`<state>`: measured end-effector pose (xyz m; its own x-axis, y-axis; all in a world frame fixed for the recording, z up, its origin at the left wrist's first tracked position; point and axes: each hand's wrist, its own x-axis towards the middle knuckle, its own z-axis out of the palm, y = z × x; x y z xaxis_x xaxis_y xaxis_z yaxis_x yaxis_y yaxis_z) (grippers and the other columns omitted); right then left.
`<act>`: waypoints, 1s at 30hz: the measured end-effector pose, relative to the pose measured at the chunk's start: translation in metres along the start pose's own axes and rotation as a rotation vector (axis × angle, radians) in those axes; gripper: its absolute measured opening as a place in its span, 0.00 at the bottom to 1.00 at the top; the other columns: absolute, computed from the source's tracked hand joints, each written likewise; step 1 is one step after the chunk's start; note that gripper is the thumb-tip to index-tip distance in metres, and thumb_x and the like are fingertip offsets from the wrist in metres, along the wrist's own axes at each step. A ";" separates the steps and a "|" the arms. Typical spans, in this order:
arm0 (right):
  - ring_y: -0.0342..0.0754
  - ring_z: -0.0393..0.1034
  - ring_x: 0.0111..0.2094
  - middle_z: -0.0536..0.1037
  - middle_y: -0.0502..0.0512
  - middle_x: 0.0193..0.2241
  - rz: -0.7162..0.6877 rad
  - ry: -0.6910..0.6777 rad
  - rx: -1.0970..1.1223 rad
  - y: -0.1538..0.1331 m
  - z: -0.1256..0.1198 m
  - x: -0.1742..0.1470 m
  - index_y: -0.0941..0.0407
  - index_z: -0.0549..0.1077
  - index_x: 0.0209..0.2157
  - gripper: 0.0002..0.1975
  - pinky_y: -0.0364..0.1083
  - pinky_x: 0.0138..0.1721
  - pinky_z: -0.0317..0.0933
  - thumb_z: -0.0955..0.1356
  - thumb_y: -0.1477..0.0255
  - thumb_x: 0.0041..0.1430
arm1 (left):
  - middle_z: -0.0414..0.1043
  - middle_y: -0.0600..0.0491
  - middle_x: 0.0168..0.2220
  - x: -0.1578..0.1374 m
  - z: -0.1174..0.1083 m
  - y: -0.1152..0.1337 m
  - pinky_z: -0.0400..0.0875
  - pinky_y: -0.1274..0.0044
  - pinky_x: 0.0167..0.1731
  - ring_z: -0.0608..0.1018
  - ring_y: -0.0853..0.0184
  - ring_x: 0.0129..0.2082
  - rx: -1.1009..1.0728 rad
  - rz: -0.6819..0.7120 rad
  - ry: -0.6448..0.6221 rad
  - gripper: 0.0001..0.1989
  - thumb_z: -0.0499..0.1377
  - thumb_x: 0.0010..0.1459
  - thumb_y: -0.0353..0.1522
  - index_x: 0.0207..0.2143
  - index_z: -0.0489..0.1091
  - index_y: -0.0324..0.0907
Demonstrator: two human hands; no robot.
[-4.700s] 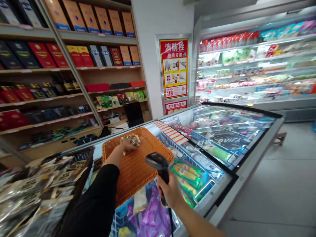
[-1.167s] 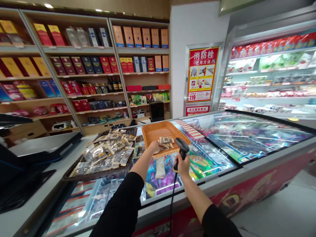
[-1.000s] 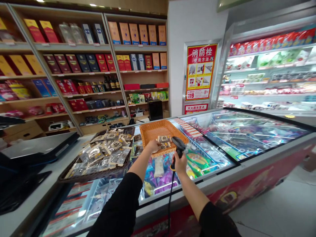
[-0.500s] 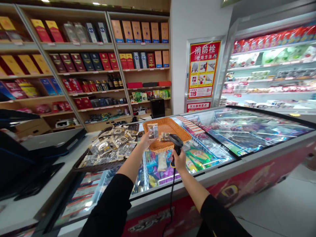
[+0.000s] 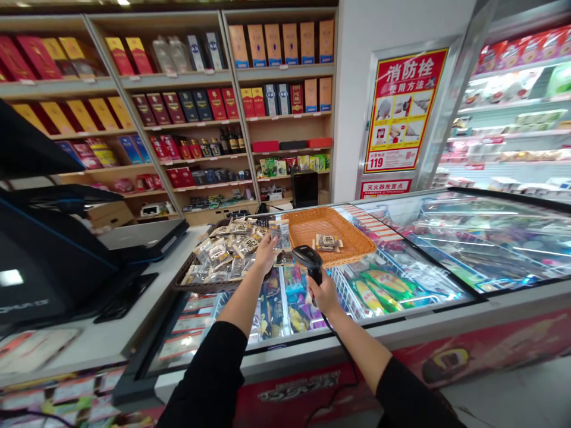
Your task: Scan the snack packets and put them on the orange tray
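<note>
Between the two baskets, my left hand (image 5: pixel 266 251) grips a small clear snack packet (image 5: pixel 280 233) by its edge, held up. My right hand (image 5: pixel 325 291) is wrapped round the handle of a black barcode scanner (image 5: pixel 307 257), its head pointing toward the packet; a cord hangs from the grip. Left of my left hand, a dark wicker basket (image 5: pixel 203 288) is heaped with similar packets (image 5: pixel 227 249). To the right, an orange wicker basket (image 5: pixel 357 238) holds a packet or small pile of packets (image 5: pixel 328 242). Both baskets rest on the freezer's glass top.
The chest freezer (image 5: pixel 423 297) stretches to the right, with frozen goods under glass. At left stand a black checkout terminal (image 5: pixel 40 255) and a counter (image 5: pixel 147 303). Shelves of boxed bottles (image 5: pixel 187 107) line the back wall. A refrigerated display (image 5: pixel 517 131) stands at far right.
My view has turned left. My left hand has moved with its packet from over the orange basket to the gap beside it, and the scanner's head has come nearer the packet.
</note>
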<state>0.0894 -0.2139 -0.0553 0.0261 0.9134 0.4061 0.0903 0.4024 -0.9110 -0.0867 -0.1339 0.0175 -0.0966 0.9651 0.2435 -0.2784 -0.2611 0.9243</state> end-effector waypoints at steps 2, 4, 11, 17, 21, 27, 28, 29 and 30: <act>0.45 0.62 0.15 0.66 0.44 0.12 0.012 -0.018 0.025 0.000 0.000 -0.002 0.54 0.67 0.30 0.10 0.43 0.21 0.58 0.65 0.62 0.56 | 0.75 0.50 0.40 0.000 0.001 0.000 0.71 0.73 0.40 0.77 0.65 0.41 -0.003 -0.012 0.008 0.18 0.63 0.49 0.41 0.40 0.67 0.42; 0.44 0.62 0.14 0.66 0.44 0.12 0.015 -0.049 0.035 0.000 0.000 -0.003 0.54 0.67 0.30 0.10 0.42 0.20 0.58 0.66 0.62 0.56 | 0.75 0.51 0.41 -0.001 0.002 0.001 0.71 0.74 0.40 0.77 0.66 0.41 -0.004 -0.017 -0.001 0.18 0.62 0.50 0.41 0.41 0.66 0.43; 0.43 0.61 0.14 0.65 0.43 0.13 0.019 -0.054 0.056 -0.002 0.002 -0.005 0.55 0.66 0.31 0.11 0.42 0.20 0.58 0.65 0.61 0.58 | 0.74 0.50 0.43 -0.002 0.001 0.001 0.71 0.73 0.42 0.77 0.66 0.41 -0.011 0.005 -0.030 0.16 0.61 0.52 0.38 0.43 0.66 0.43; 0.42 0.60 0.13 0.65 0.43 0.14 0.034 -0.029 0.158 0.005 0.002 -0.004 0.54 0.65 0.30 0.12 0.41 0.18 0.57 0.67 0.60 0.56 | 0.75 0.48 0.43 0.000 0.003 -0.001 0.70 0.70 0.45 0.76 0.63 0.43 0.210 0.154 0.002 0.16 0.56 0.57 0.38 0.46 0.67 0.41; 0.42 0.59 0.13 0.67 0.43 0.15 0.079 0.051 0.248 0.014 -0.002 -0.002 0.53 0.64 0.31 0.14 0.41 0.16 0.56 0.67 0.57 0.56 | 0.74 0.46 0.47 -0.008 0.003 0.024 0.65 0.67 0.52 0.73 0.60 0.49 0.676 0.500 0.225 0.16 0.50 0.61 0.33 0.49 0.69 0.41; 0.42 0.59 0.13 0.67 0.43 0.14 0.084 0.116 0.260 0.015 -0.008 0.000 0.53 0.63 0.30 0.14 0.42 0.16 0.57 0.67 0.58 0.56 | 0.65 0.46 0.58 -0.026 -0.036 0.073 0.44 0.54 0.62 0.59 0.50 0.63 1.426 0.337 0.457 0.19 0.54 0.58 0.31 0.51 0.71 0.48; 0.42 0.59 0.13 0.67 0.43 0.14 0.088 0.125 0.253 0.015 -0.007 0.000 0.53 0.64 0.30 0.14 0.42 0.16 0.57 0.67 0.58 0.55 | 0.67 0.45 0.57 -0.027 -0.042 0.077 0.44 0.51 0.61 0.60 0.47 0.62 1.487 0.196 0.410 0.18 0.55 0.57 0.34 0.50 0.72 0.47; 0.42 0.59 0.13 0.67 0.43 0.14 0.093 0.135 0.248 0.014 -0.007 0.000 0.53 0.64 0.30 0.14 0.42 0.15 0.56 0.67 0.58 0.55 | 0.67 0.44 0.56 -0.028 -0.046 0.078 0.46 0.50 0.60 0.61 0.46 0.61 1.519 0.094 0.370 0.18 0.57 0.56 0.36 0.50 0.73 0.46; 0.42 0.59 0.12 0.67 0.43 0.14 0.098 0.145 0.245 0.014 -0.006 0.000 0.53 0.64 0.30 0.14 0.42 0.15 0.56 0.67 0.58 0.55 | 0.67 0.44 0.57 -0.028 -0.046 0.078 0.48 0.50 0.59 0.62 0.46 0.60 1.531 0.057 0.346 0.20 0.57 0.56 0.39 0.50 0.72 0.45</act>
<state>0.0971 -0.2087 -0.0671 0.1662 0.9377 0.3051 -0.1625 0.3313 -0.9294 -0.1497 -0.1818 0.0693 -0.3384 0.8475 0.4089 0.9083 0.1807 0.3773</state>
